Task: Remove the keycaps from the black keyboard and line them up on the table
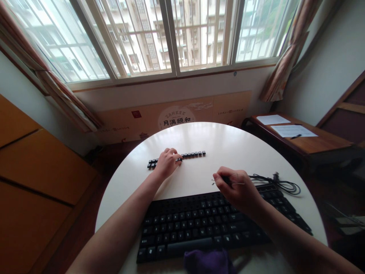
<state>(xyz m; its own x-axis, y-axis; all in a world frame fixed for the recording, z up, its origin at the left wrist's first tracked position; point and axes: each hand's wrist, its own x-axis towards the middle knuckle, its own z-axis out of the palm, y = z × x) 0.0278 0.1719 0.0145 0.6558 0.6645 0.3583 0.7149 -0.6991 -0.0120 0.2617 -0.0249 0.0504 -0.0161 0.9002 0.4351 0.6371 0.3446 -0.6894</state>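
Observation:
My left hand (168,163) reaches to a line of black keycaps (196,153) on the white round table. Its thumb and fingers close around one keycap (179,160) at the near side of that line, while the palm hides others. My right hand (235,186) is closed around a wire keycap puller (239,183), held above the keyboard's far edge with the thin wire ends pointing left. Beneath both forearms lies a black keyboard (188,224); bare key positions show along its top row at the left.
A coiled black cable (288,185) rests right of the keyboard. A purple cloth (209,262) sits at its near edge. The white table (125,201) has a curved rim. At the right, papers (293,131) and pens lie on a wooden bench (325,142).

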